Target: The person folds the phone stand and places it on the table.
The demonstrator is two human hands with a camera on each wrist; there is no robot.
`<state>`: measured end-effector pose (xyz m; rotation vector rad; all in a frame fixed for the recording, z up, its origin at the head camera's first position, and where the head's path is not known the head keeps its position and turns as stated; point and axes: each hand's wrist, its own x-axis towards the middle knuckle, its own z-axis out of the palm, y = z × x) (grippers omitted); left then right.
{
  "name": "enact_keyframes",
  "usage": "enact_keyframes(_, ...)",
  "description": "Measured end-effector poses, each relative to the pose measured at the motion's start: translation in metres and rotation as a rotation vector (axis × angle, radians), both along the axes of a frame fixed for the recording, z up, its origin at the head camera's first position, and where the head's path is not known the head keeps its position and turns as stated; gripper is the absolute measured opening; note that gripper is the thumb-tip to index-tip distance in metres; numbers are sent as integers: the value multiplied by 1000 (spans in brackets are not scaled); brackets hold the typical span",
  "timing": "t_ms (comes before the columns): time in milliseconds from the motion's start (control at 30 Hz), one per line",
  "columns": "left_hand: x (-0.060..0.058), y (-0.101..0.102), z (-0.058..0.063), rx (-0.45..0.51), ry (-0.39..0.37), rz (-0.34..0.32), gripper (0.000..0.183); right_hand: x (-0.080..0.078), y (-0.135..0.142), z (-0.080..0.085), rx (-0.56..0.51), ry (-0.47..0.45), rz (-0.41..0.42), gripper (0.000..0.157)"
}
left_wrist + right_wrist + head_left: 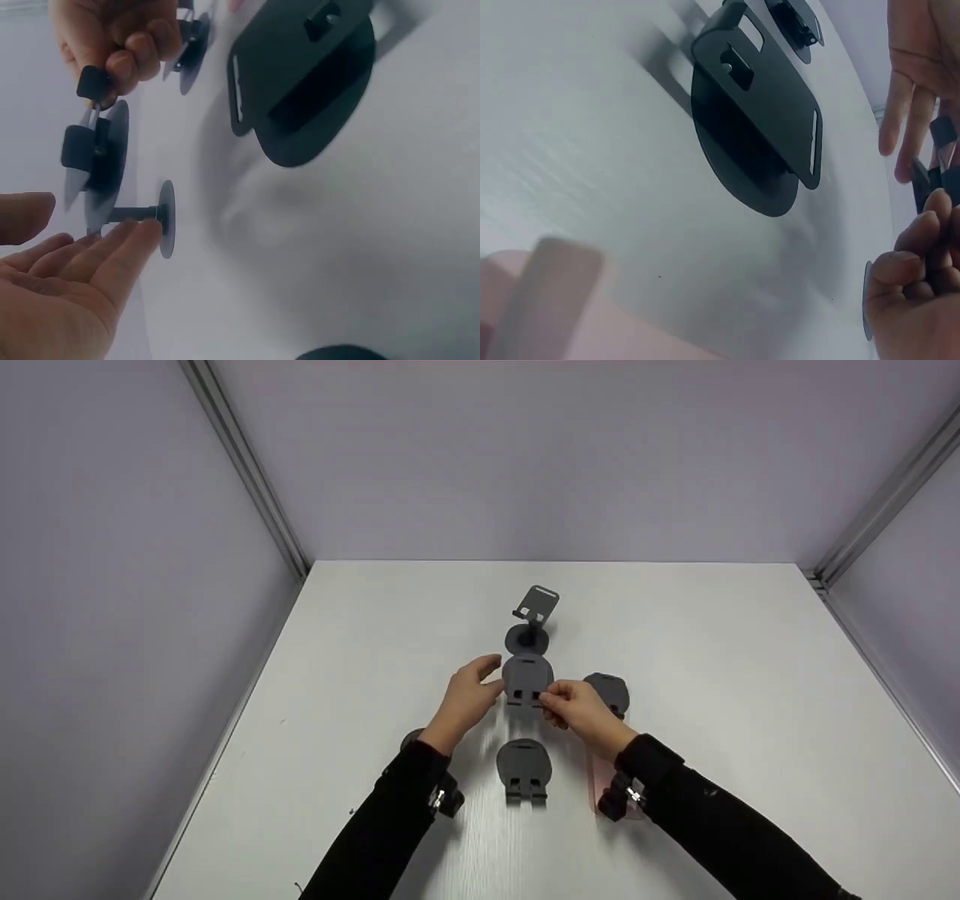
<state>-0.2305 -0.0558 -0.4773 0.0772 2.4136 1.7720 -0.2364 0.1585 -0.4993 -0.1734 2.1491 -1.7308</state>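
Observation:
A dark grey folding phone stand (pixel 527 673) is between the two hands. My right hand (pixel 583 711) pinches its lower right corner, with the fingers curled in. Close to its left edge is my left hand (pixel 471 696), thumb and fingers spread apart. In the left wrist view, the left hand (pixel 67 300) has straight fingers below the held stand (pixel 109 165), and its round base faces right. Part of the held stand is hidden by the right hand (pixel 922 292) in the right wrist view.
An unfolded phone stand (pixel 538 601) stands just behind. Nearer lies a folded one (pixel 523 765), with another (pixel 609 690) beyond the right hand. A dark rounded edge (pixel 409 737) shows behind the left wrist. Under the right wrist lies a flat pink thing (pixel 600 780).

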Motion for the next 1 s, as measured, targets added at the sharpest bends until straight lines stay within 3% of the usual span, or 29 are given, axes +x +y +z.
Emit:
enact_keyframes(100,1,-2,-1,-120,63,-22,48,-4,-2,-1,8,-29,-15,18)
enact_keyframes(300,3,-6,-3,-211,147,-56,43,-9,-6,-6,2,-115,-25,19)
enact_keyframes(533,9,-12,-8,-375,180,-86,42,-14,-10,-15,16,-160,-88,21)
enact_keyframes(733,15,-18,-4,-481,171,-95,46,-16,-6,-12,84,-187,-82,33)
enact_keyframes(867,19,-27,-2,-536,190,-90,47,-16,-3,-8,161,-153,-32,37)
enact_keyframes(1000,25,-37,-1,-591,198,-88,49,-16,-2,-4,287,-37,-4,37)
